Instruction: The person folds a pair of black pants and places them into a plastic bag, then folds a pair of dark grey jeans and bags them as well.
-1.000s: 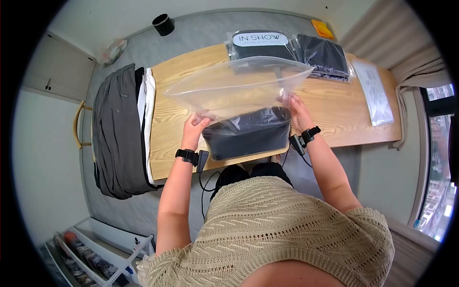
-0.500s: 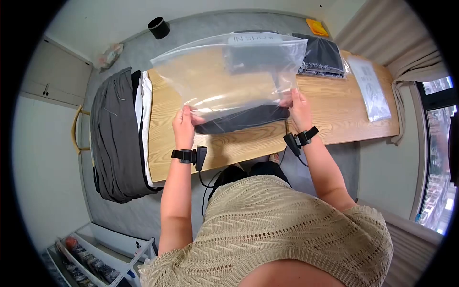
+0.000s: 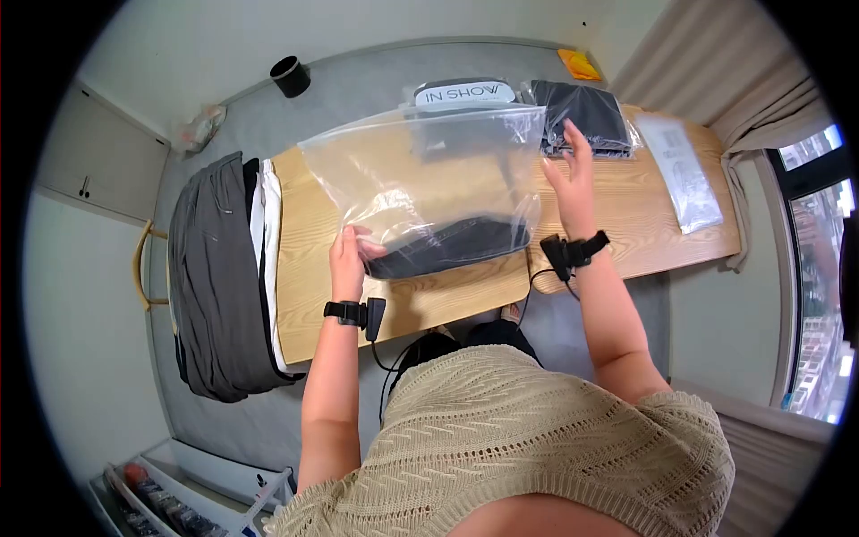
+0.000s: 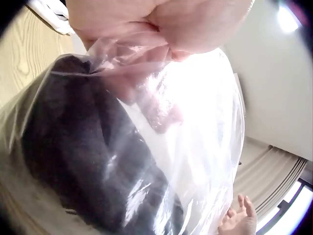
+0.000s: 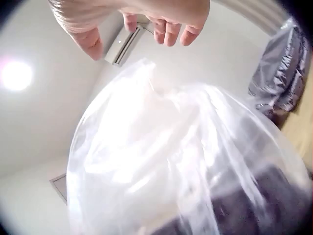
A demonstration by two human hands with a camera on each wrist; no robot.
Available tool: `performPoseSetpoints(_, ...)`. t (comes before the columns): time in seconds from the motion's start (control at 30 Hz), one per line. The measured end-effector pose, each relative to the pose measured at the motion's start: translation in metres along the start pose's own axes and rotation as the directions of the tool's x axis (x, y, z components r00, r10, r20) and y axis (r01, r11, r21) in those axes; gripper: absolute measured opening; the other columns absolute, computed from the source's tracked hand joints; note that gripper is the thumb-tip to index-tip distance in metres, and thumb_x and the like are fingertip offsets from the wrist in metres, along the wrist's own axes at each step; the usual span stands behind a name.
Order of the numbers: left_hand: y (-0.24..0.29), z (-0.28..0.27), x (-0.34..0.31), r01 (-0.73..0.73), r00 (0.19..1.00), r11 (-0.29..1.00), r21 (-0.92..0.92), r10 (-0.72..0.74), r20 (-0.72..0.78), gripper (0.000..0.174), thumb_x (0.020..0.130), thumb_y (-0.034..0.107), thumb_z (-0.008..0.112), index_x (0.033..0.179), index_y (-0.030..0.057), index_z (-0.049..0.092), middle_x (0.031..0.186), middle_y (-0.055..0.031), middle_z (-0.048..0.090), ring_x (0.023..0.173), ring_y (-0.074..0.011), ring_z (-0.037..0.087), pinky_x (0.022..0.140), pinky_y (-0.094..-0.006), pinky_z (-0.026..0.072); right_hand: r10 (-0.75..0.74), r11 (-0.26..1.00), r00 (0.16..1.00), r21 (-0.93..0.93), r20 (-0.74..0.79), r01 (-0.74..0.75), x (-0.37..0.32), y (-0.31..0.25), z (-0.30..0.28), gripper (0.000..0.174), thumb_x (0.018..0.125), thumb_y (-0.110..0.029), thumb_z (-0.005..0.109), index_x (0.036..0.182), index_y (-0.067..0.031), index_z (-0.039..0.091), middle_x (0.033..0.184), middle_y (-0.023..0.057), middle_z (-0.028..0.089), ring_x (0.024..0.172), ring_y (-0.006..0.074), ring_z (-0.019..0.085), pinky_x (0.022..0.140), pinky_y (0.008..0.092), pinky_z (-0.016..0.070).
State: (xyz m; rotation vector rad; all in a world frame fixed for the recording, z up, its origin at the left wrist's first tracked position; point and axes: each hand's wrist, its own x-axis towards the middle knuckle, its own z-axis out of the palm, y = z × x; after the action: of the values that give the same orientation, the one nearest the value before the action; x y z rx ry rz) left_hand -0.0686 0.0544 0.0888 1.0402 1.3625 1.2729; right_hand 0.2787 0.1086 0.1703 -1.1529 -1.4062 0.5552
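Note:
A clear plastic bag (image 3: pixel 420 170) with dark folded fabric (image 3: pixel 452 248) in its lower part is held up over the wooden table. The left hand (image 3: pixel 347 259) pinches the bag's left side near the fabric; in the left wrist view its fingers (image 4: pixel 127 73) are bunched in the film. The right hand (image 3: pixel 573 183) is off the bag, just beyond its right edge, with fingers spread and raised. In the right wrist view that hand (image 5: pixel 142 19) hangs above the bag (image 5: pixel 142 152), holding nothing.
Grey, black and white garments (image 3: pixel 215 268) drape over the table's left end. Packaged dark clothes (image 3: pixel 586 116), a labelled package (image 3: pixel 463 92) and a flat clear packet (image 3: pixel 682 174) lie toward the back and right. A black bin (image 3: pixel 290 78) stands on the floor.
The bag was lifted and tilted, then came down a little. The right hand has let go of its right side and moved up and outward; the left hand has kept its hold.

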Motion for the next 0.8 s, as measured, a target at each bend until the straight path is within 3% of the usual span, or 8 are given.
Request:
performPoseSetpoints(0.17,-0.001,-0.001,-0.002,-0.006,1.000,1.000,-0.003,0.006,0.012,0.041,0.102,0.031,0.029,0.094,-0.0005,0.054,0.066,-0.0137,0.065,0.061,-0.0189,0.065,0.061,-0.0271,0.0488,-0.015,0.997,0.989,-0.079,0.144,0.027,0.056,-0.009,-0.003,0.048,0.082,-0.026,0.066,0.127,-0.0132,0.054,0.145,0.0186,0.034,0.136,0.0297,0.029,0.109,0.0373,0.0241)
performPoseSetpoints(0.23,-0.001,-0.001,-0.002,-0.014,1.000,1.000,0.026,0.013,0.019,0.041,0.102,0.031,0.029,0.094,-0.0002,0.054,0.066,-0.0140,0.066,0.062,-0.0190,0.065,0.061,-0.0271,0.0489,0.159,0.987,0.901,-0.074,0.403,-0.141,0.071,-0.001,-0.006,0.044,0.087,-0.031,0.061,0.127,-0.0140,0.055,0.147,0.0133,0.033,0.133,0.0218,0.033,0.106,0.0385,0.0272)
performPoseSetpoints(0.27,-0.004,-0.001,-0.001,-0.005,1.000,1.000,-0.006,0.005,0.017,0.041,0.102,0.031,0.029,0.094,-0.0002,0.055,0.067,-0.0144,0.066,0.062,-0.0191,0.065,0.061,-0.0274,0.0493,0.209,0.976,0.902,-0.019,0.377,-0.218,0.073,0.000,-0.003,0.030,0.088,-0.028,0.061,0.111,-0.0093,0.062,0.139,0.0133,0.044,0.122,0.0193,0.044,0.101,0.0340,0.0326)
performPoseSetpoints(0.37,-0.007,-0.004,-0.001,-0.013,1.000,1.000,-0.012,0.013,0.027,0.042,0.102,0.032,0.030,0.095,-0.0003,0.055,0.068,-0.0151,0.066,0.062,-0.0195,0.065,0.062,-0.0280,0.0502,0.217,0.974,0.833,-0.052,0.509,-0.222,0.090,-0.012,-0.008,0.018,0.090,-0.022,0.060,0.097,-0.0058,0.060,0.130,0.0113,0.053,0.106,0.0155,0.051,0.093,0.0294,0.0380)
performPoseSetpoints(0.4,-0.008,-0.005,-0.001,-0.031,0.999,0.999,0.014,0.031,0.040,0.042,0.102,0.033,0.030,0.095,-0.0004,0.055,0.068,-0.0154,0.066,0.062,-0.0197,0.065,0.062,-0.0284,0.0506,0.089,0.993,0.897,0.028,0.433,-0.112,0.090,-0.018,-0.010,0.016,0.090,-0.017,0.060,0.088,-0.0020,0.056,0.106,0.0077,0.064,0.096,0.0140,0.057,0.086,0.0291,0.0437)
performPoseSetpoints(0.53,-0.001,-0.003,-0.008,-0.039,0.999,0.999,0.004,0.039,0.009,0.043,0.102,0.034,0.031,0.095,-0.0003,0.056,0.069,-0.0158,0.067,0.063,-0.0197,0.065,0.062,-0.0284,0.0508,-0.056,0.977,0.911,0.210,0.408,-0.034,0.085,-0.059,-0.016,0.008,0.088,-0.010,0.062,0.088,-0.0027,0.057,0.074,0.0012,0.060,0.070,0.0086,0.058,0.070,0.0221,0.0462)
performPoseSetpoints(0.7,-0.011,-0.007,-0.007,0.001,0.997,0.999,-0.050,0.003,0.074,0.045,0.102,0.037,0.029,0.098,0.0001,0.055,0.070,-0.0163,0.065,0.066,-0.0220,0.065,0.063,-0.0297,0.0503,0.005,0.981,0.967,0.184,0.254,-0.053,0.075,-0.072,-0.013,0.008,0.085,-0.003,0.064,0.089,-0.0014,0.058,0.075,0.0031,0.059,0.064,0.0113,0.059,0.064,0.0228,0.0482)
performPoseSetpoints(0.8,-0.007,-0.005,-0.009,-0.035,0.997,0.999,0.018,0.034,0.067,0.045,0.102,0.037,0.029,0.099,-0.0003,0.054,0.071,-0.0170,0.065,0.067,-0.0230,0.065,0.065,-0.0313,0.0509,-0.033,0.978,0.985,0.207,0.170,-0.003,0.073,-0.050,-0.016,0.014,0.086,-0.005,0.063,0.099,-0.0020,0.058,0.081,0.0034,0.062,0.073,0.0102,0.060,0.073,0.0240,0.0484)
